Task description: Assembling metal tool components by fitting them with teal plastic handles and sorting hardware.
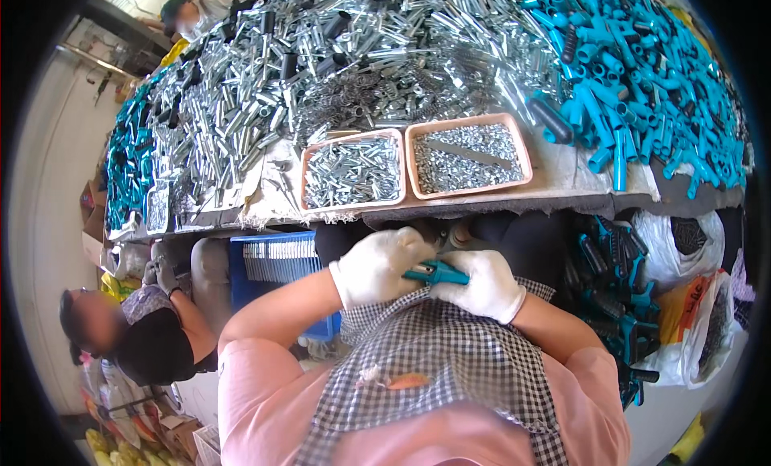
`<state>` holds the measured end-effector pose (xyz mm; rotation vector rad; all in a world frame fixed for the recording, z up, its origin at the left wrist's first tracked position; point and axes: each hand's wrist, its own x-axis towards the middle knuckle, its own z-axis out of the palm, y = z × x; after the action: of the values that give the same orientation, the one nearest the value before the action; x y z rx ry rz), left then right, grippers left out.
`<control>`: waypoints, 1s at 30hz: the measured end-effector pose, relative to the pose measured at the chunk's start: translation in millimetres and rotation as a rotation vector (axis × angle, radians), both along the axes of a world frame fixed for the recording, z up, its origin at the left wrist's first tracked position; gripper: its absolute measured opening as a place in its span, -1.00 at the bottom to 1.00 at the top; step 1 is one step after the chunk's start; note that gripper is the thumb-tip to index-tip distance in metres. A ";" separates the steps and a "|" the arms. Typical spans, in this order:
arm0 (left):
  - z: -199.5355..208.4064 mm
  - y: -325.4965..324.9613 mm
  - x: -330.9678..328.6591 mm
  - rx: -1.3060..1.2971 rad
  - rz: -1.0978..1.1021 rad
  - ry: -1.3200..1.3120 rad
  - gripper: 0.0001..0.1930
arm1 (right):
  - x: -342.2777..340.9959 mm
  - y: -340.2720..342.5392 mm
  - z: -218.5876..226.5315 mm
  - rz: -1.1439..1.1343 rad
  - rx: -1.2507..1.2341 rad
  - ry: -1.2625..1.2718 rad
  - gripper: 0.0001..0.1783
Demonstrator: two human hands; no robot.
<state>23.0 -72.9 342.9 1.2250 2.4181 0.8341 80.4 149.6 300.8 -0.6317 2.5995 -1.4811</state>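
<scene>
Both my hands wear white gloves and meet in front of my checked apron. My right hand (pixel 482 283) is closed around a short teal plastic handle (pixel 442 273), which lies roughly level with its left end toward my other hand. A slot or metal part seems to show on its upper side, too small to tell. My left hand (pixel 379 265) is closed against the handle's left end, fingertips pinched just above it; what they hold, if anything, is hidden.
Ahead, the table bears heaped metal tubes (pixel 249 105), dark springs (pixel 361 97) and teal handles (pixel 618 89). Two pink trays of small metal parts (pixel 353 205) (pixel 470 193) stand at its near edge. A blue crate (pixel 241 277), teal-black pieces (pixel 614 297) and sacks (pixel 683 249) flank me. Another person (pixel 152 337) sits left.
</scene>
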 end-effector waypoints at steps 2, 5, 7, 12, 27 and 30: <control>5.4 -2.2 -26.3 -0.127 -0.009 0.217 -0.60 | -6.6 0.2 -0.3 -0.090 -0.050 -0.040 -0.63; -17.7 -19.9 -82.3 -0.288 0.249 0.697 -0.68 | -14.2 8.0 5.7 -0.120 0.030 -0.089 -0.69; -34.9 -22.4 -116.9 -0.403 0.425 0.553 -0.74 | -12.7 5.2 4.8 -0.114 0.074 -0.070 -0.69; -38.7 -20.4 -136.9 -0.615 0.344 0.414 -0.63 | -6.5 5.8 5.8 -0.123 0.085 0.055 -0.70; -22.3 -35.7 -34.9 0.475 0.601 0.167 -0.94 | -1.5 -5.7 -1.8 -0.127 0.253 0.250 -0.60; -11.5 -25.0 -4.6 0.486 0.351 0.218 -0.85 | -1.0 -8.5 -0.3 -0.136 0.286 0.286 -0.61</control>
<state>18.4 -97.9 331.4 1.0985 2.7531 1.5354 79.4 141.2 300.5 -0.6876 3.0491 -1.0822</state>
